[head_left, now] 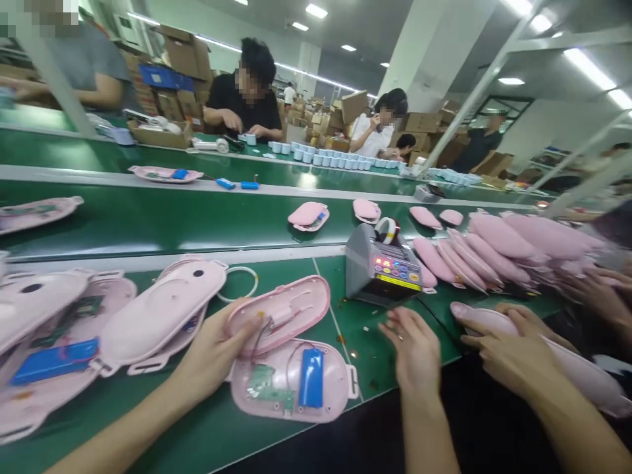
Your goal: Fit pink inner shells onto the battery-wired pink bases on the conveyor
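My left hand (212, 355) grips the left end of an open pink shell (291, 368) at the table's front edge, thumb on its raised upper half (286, 309). The lower half holds a blue battery (311, 376) and a green circuit board (264, 385). My right hand (415, 349) hovers, slightly blurred, just in front of a grey tape dispenser (382, 266), fingers stretched out with nothing in them. To its right a co-worker's hand (508, 352) rests on another pink shell (582, 372).
More open pink shells (162, 313) with blue batteries lie at the left on the green belt (148, 224). Closed pink shells (498, 240) pile up at the right. A white ring (239, 283) lies behind my shell. People work across the belt among cardboard boxes.
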The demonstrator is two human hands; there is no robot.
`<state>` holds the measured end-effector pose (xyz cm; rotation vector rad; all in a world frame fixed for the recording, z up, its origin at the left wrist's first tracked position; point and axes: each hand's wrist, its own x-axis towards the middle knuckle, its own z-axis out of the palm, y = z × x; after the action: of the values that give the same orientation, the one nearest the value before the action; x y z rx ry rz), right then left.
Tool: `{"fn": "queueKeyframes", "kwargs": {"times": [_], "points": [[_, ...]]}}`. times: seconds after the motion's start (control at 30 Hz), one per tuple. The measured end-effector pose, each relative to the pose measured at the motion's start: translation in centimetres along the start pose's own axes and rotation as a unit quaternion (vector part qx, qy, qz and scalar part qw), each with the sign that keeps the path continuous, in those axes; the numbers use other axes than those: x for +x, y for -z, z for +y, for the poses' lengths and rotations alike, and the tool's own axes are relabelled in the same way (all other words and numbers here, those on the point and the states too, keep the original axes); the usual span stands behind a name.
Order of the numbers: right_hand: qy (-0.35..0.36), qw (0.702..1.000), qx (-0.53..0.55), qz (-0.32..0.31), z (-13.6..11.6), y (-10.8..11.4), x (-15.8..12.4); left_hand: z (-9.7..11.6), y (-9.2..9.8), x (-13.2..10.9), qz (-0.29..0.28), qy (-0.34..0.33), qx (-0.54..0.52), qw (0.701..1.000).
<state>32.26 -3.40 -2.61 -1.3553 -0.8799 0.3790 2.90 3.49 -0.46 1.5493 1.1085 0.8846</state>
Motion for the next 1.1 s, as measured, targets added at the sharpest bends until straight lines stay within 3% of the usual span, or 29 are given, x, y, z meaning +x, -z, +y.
{"fn": "queueKeyframes", "kwargs": {"times": [0.07,0.13,0.23,0.33,0.4,0.5,0.67,0.8,0.9,1.0,1.1], "points": [[-0.008,1.000,0.018,-0.019,-1.4,-0.9,-1.9,0.0,0.0,0.1,-0.017,-0.008,-0.028,0.999],[0.040,0.993,0.006,-0.111,-3.3,-3.1,-3.6,-0.3,0.0,0.1,-0.020,0.005,-0.076,0.997],[0.164,0.929,-0.036,-0.331,-5.7,-7.9,-5.3,-0.9,-0.2,0.1,0.000,0.036,-0.141,0.989],[0.210,0.875,-0.093,-0.425,-5.8,-11.6,-5.9,-1.4,-0.5,-0.1,0.033,0.043,-0.205,0.977],[0.183,0.877,-0.117,-0.430,-5.0,-12.2,-6.0,-1.6,-0.7,-0.2,0.057,0.033,-0.244,0.968],[0.143,0.882,-0.134,-0.428,-4.2,-11.8,-5.9,-1.5,-1.0,-0.3,0.072,-0.003,-0.222,0.972],[0.196,0.864,-0.215,-0.412,-4.7,-12.4,-6.7,-1.1,-0.9,-0.7,0.073,-0.017,-0.195,0.978],[0.273,0.844,-0.315,-0.338,-4.7,-14.1,-7.2,-1.4,-0.9,-1.2,0.064,-0.031,-0.151,0.986],[0.221,0.861,-0.372,-0.269,-4.4,-14.2,-6.8,-1.9,-0.6,-1.6,0.053,-0.046,-0.112,0.991],[0.101,0.905,-0.342,-0.233,-4.0,-11.3,-6.9,-2.0,0.3,-2.1,0.017,-0.079,-0.063,0.995],[0.028,0.953,-0.233,-0.193,-2.6,-5.9,-8.7,-1.3,1.8,-2.6,-0.106,-0.153,0.003,0.983]]}}
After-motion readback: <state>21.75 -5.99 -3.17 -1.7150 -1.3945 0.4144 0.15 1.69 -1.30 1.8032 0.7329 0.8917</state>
